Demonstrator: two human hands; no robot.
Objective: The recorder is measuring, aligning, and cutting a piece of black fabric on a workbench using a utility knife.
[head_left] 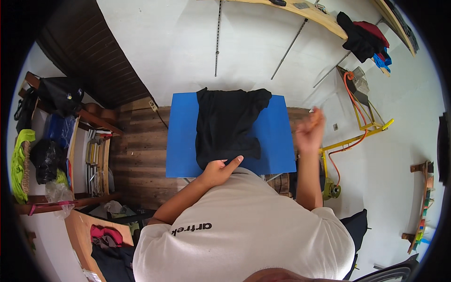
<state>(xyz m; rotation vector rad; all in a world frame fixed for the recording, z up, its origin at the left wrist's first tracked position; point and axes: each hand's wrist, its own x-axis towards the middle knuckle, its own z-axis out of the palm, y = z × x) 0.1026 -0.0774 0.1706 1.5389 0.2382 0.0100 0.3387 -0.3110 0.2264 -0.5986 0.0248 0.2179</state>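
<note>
Table (181,136), one, under one black garment (225,124); left hand (219,173) at its edge, right hand (309,134) raised, grips unclear

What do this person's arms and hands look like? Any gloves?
No gloves: the left hand and the blurred right hand are bare. Both forearms are bare too, below short sleeves of a white cloth T-shirt with small dark lettering.

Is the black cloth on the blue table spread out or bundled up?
Spread out: the black cloth covers much of the blue table, lying mostly flat. I can't tell if it's doubled over.
</note>
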